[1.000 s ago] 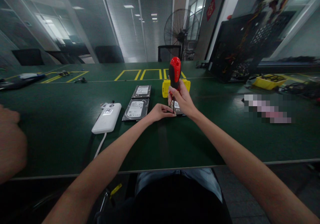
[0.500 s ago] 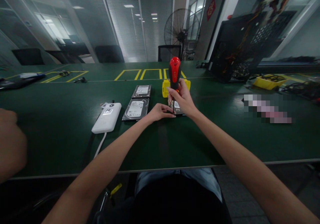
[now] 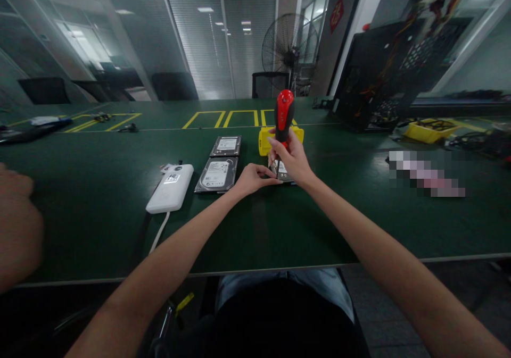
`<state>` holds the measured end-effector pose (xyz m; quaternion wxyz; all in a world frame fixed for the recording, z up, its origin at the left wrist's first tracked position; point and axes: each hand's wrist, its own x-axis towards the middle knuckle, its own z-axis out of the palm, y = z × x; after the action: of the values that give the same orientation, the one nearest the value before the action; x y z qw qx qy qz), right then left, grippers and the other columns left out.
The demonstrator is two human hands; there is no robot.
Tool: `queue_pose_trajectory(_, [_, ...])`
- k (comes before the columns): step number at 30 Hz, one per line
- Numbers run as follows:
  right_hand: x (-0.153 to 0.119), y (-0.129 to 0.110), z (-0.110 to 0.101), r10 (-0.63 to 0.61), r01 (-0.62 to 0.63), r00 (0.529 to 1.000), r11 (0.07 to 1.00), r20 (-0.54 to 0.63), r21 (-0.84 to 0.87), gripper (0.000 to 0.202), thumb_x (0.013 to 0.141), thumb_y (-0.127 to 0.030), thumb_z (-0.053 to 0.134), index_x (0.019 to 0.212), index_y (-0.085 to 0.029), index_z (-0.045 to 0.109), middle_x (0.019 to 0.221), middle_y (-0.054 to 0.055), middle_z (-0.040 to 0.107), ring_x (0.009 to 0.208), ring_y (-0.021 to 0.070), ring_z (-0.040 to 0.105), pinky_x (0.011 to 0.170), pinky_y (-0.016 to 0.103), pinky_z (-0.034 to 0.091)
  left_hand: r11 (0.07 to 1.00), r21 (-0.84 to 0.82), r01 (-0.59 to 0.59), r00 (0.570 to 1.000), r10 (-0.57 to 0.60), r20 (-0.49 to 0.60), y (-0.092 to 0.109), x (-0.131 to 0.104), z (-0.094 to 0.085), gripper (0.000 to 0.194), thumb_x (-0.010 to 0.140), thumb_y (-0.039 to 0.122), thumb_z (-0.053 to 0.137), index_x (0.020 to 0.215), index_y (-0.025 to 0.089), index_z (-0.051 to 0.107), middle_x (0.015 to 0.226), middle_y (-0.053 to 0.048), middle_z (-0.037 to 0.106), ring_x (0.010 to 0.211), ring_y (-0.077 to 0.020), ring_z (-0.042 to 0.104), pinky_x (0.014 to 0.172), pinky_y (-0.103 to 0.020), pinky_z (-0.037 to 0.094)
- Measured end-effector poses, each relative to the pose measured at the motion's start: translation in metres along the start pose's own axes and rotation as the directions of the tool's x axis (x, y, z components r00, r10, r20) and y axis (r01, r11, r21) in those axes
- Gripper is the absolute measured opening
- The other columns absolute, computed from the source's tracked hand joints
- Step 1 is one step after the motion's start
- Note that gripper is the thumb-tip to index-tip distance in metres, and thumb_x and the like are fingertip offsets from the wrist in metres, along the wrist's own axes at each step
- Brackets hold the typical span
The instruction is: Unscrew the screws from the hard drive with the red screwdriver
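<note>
My right hand [image 3: 294, 158] is wrapped round a red and black screwdriver [image 3: 283, 116], held nearly upright with its shaft pointing down. Below it lies a hard drive [image 3: 282, 176], mostly covered by my hands. The screwdriver tip meets the drive's near left corner; any screw there is too small to see. At that same corner my left hand [image 3: 255, 179] pinches the drive's edge, thumb and fingers close to the tip. Just behind the drive sits a yellow plastic holder [image 3: 264, 141], partly hidden by my right hand.
Two more hard drives, a nearer one [image 3: 217, 174] and a farther one [image 3: 227, 146], lie left of my hands. A white power bank [image 3: 171, 189] with a cable is beyond them. Another person's hand [image 3: 18, 225] rests at the left edge. A black computer case [image 3: 371, 76] stands back right.
The screwdriver handle has shifted slightly right and leans a little that way. My right hand has moved with it; my left hand stays almost in place.
</note>
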<state>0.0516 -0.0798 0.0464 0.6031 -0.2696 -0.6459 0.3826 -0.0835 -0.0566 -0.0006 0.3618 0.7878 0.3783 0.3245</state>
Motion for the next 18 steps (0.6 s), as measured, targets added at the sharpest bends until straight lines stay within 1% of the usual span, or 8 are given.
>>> queue_pose_trajectory(3, [0.001,0.003,-0.003,0.034,-0.034,0.999,0.999,-0.002,0.017,0.026,0.085,-0.045,0.05,0.103,-0.027,0.047,0.063,-0.004,0.039,0.052,0.0091,0.046,0.052,0.027,0.048,1.0,-0.011,-0.007,1.0,0.008,0.023,0.001,0.0,-0.001,0.033,0.065,0.043,0.072,0.079,0.012,0.073,0.077,-0.007,0.069,0.069,-0.0152,0.059,0.073,-0.031,0.046])
queue_pose_trajectory(6, [0.001,0.006,-0.005,0.028,-0.028,1.0,0.999,0.004,0.046,0.032,0.087,-0.051,0.043,0.107,-0.027,0.05,0.071,-0.002,0.042,0.056,0.0087,0.046,0.053,0.026,0.048,0.999,-0.032,-0.031,0.999,0.032,0.039,-0.001,0.001,-0.001,0.032,0.066,0.042,0.072,0.079,0.013,0.073,0.084,-0.008,0.071,0.074,-0.0164,0.061,0.076,-0.032,0.047])
queue_pose_trajectory(8, [0.001,0.005,-0.006,0.018,-0.018,1.0,0.999,0.01,0.036,0.035,0.087,-0.053,0.04,0.109,-0.027,0.05,0.077,-0.001,0.043,0.058,0.0085,0.045,0.054,0.026,0.049,0.999,-0.038,-0.035,0.998,0.037,0.045,-0.003,0.002,-0.001,0.03,0.066,0.041,0.071,0.079,0.014,0.073,0.086,-0.009,0.071,0.076,-0.0168,0.062,0.077,-0.033,0.047])
queue_pose_trajectory(12, [0.0,-0.004,-0.005,0.024,-0.024,1.0,1.0,0.001,-0.011,0.031,0.085,-0.049,0.048,0.107,-0.027,0.052,0.076,-0.001,0.046,0.059,0.0088,0.047,0.056,0.026,0.05,0.998,-0.043,-0.041,0.998,0.043,0.052,-0.006,0.003,-0.001,0.03,0.068,0.04,0.071,0.08,0.014,0.072,0.088,-0.009,0.07,0.079,-0.0167,0.062,0.078,-0.032,0.046])
queue_pose_trajectory(14, [0.0,-0.008,-0.004,0.035,-0.036,0.999,0.999,-0.018,-0.036,0.029,0.082,-0.046,0.054,0.102,-0.026,0.052,0.082,0.0,0.052,0.059,0.0081,0.049,0.056,0.025,0.05,0.998,-0.039,-0.048,0.996,0.051,0.069,-0.006,0.004,-0.002,0.029,0.068,0.04,0.07,0.08,0.013,0.072,0.088,-0.008,0.07,0.079,-0.0163,0.061,0.077,-0.031,0.045])
queue_pose_trajectory(16, [0.001,-0.009,-0.004,0.03,-0.031,0.999,0.998,-0.028,-0.059,0.027,0.08,-0.043,0.058,0.098,-0.024,0.051,0.09,0.001,0.055,0.058,0.0073,0.05,0.055,0.025,0.05,0.998,-0.016,-0.066,0.994,0.067,0.091,-0.006,0.003,-0.003,0.029,0.067,0.039,0.071,0.081,0.013,0.071,0.086,-0.006,0.069,0.075,-0.0147,0.059,0.072,-0.029,0.043])
queue_pose_trajectory(18, [0.002,-0.008,-0.003,0.001,-0.003,1.0,0.997,-0.026,-0.08,0.026,0.078,-0.041,0.06,0.095,-0.023,0.05,0.092,0.001,0.055,0.059,0.0073,0.051,0.055,0.025,0.05,0.997,0.035,-0.075,0.992,0.071,0.103,-0.006,0.003,-0.004,0.031,0.065,0.039,0.073,0.083,0.014,0.07,0.076,-0.003,0.065,0.064,-0.0115,0.053,0.062,-0.026,0.038])
